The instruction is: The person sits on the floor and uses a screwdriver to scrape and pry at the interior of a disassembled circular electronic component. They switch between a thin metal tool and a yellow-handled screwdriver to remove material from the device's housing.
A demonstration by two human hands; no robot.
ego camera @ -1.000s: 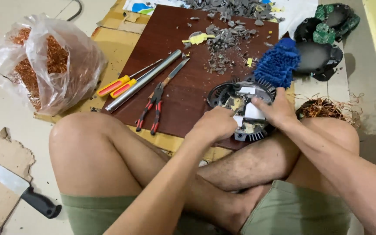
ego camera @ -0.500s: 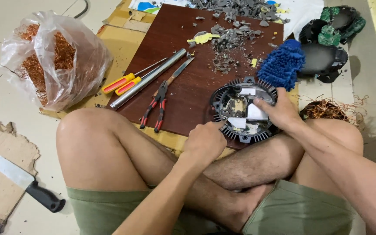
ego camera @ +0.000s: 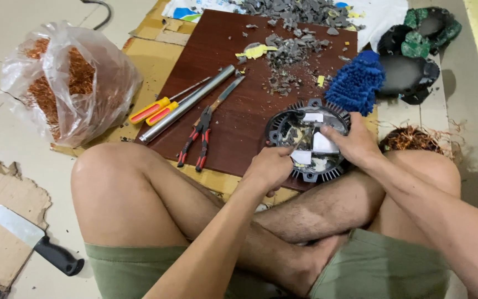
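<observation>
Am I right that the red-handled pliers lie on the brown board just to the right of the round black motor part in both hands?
Not quite: the head view shows the red-handled pliers on the brown board to the left of the round black motor part, not the right.

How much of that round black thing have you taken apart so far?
Done, it seems: a bag of copper wire sits full, and grey broken bits litter the brown board. In hand: the right hand steadies the round black part while the left hand works at its middle. Left: white pieces remain inside it, and another copper tangle lies by the knee.
</observation>
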